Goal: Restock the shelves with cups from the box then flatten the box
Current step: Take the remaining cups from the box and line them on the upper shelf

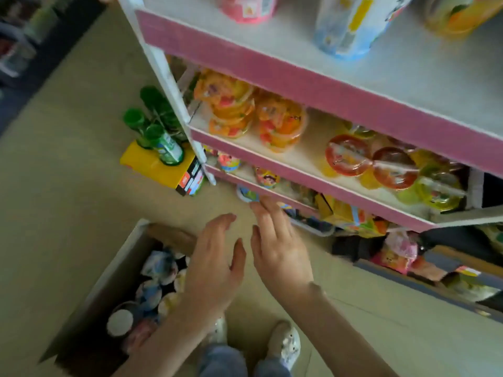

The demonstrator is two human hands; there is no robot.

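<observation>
Both hands hover open, holding nothing. Left hand (pixel 215 268) spreads relaxed fingers over the cardboard box (pixel 117 262). Right hand (pixel 277 248) extends straight fingers to a blue-rimmed cup (pixel 246 194) under the lowest pink-edged shelf (pixel 302 204); contact unclear. Floor-standing box opens upward, long axis toward the shelving, cups (pixel 152 292) inside.

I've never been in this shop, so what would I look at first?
Probably the pink-edged shelves on the right, with bright orange cups on the middle one. In the centre, the left hand and right hand spread open above the floor. At lower left an open box holds wrapped cups, and green bottles stand on a yellow carton by the shelves' corner.
</observation>
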